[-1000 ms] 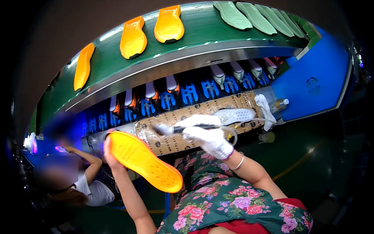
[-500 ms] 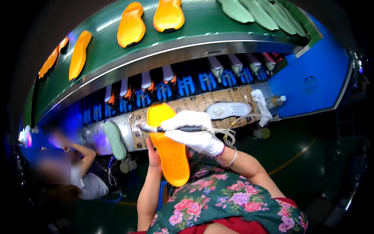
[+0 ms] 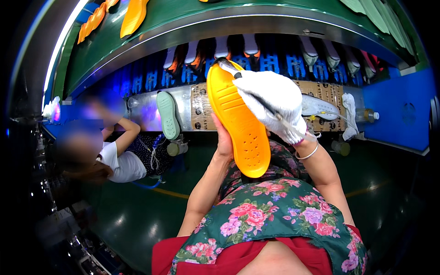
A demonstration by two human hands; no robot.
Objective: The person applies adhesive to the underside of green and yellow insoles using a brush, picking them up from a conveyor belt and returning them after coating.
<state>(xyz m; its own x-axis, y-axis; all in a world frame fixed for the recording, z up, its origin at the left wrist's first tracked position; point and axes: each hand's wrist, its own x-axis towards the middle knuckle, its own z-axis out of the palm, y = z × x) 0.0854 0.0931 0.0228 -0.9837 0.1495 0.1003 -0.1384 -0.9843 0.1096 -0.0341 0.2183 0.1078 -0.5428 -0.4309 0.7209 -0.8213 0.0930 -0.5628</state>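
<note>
An orange shoe sole (image 3: 243, 123) lies tilted across my front, its treaded face with small holes turned up. My bare left hand (image 3: 223, 141) grips its left edge, most of the fingers hidden beneath it. In my right hand (image 3: 275, 98), covered by a white knitted glove, is a brush (image 3: 233, 69) with a dark tip and a thin hose running back from its handle. The brush tip is at the far end of the sole, close to its upper rim; whether it touches cannot be made out.
A cardboard-covered metal ledge (image 3: 199, 107) runs ahead, holding a pale green sole (image 3: 168, 115) and a white sole (image 3: 318, 107). Beyond are blue racks with shoes (image 3: 251, 46) and a green conveyor (image 3: 183, 18). A bottle (image 3: 366, 115) stands right; a co-worker (image 3: 121, 158) sits left.
The brush has moved from the sole's middle left edge to its far end. My gloved hand has gone forward along the sole. The whole view has shifted too.
</note>
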